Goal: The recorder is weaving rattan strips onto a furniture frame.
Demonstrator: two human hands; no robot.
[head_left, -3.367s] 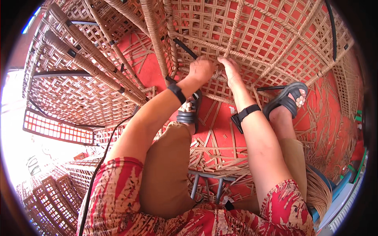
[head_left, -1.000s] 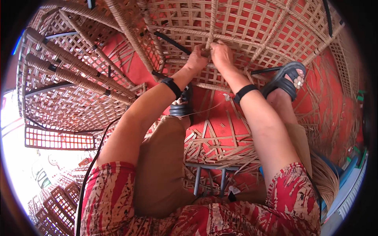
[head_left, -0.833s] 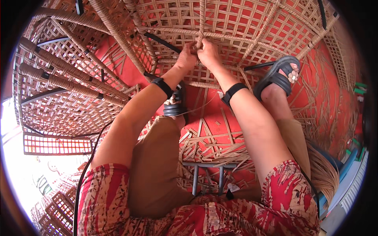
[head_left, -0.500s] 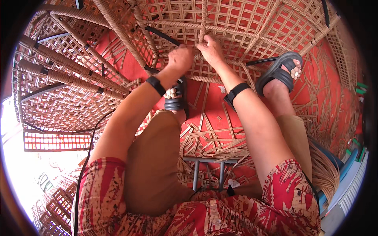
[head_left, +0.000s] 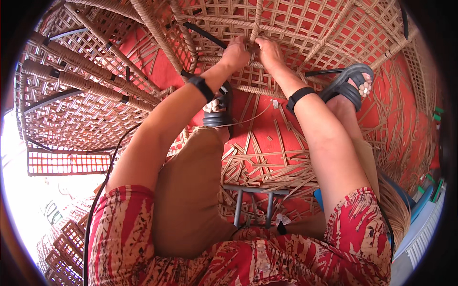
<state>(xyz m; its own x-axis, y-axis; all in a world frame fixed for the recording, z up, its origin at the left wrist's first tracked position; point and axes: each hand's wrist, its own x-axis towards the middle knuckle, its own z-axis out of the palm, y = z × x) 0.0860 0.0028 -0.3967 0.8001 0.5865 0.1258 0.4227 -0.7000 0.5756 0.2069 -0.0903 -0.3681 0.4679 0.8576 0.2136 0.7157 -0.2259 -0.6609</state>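
– One at a time, L to R: what's being held?
– L hand [head_left: 235,54]: fingers curled, grip hidden, can't tell. Next the wrapped strut [head_left: 258,15], set btwn both hands, long axis run up & away along the woven panel [head_left: 296,20].
– And R hand [head_left: 270,52]?
– Curled too, tips held by strut's lower end, apparently touching; it's placed nearer than L. Pinch can't be confirmed.

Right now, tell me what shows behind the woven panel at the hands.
Red floor shows through the gaps of the woven panel. Whatever lies behind its solid parts, the left hand and the right hand is covered.
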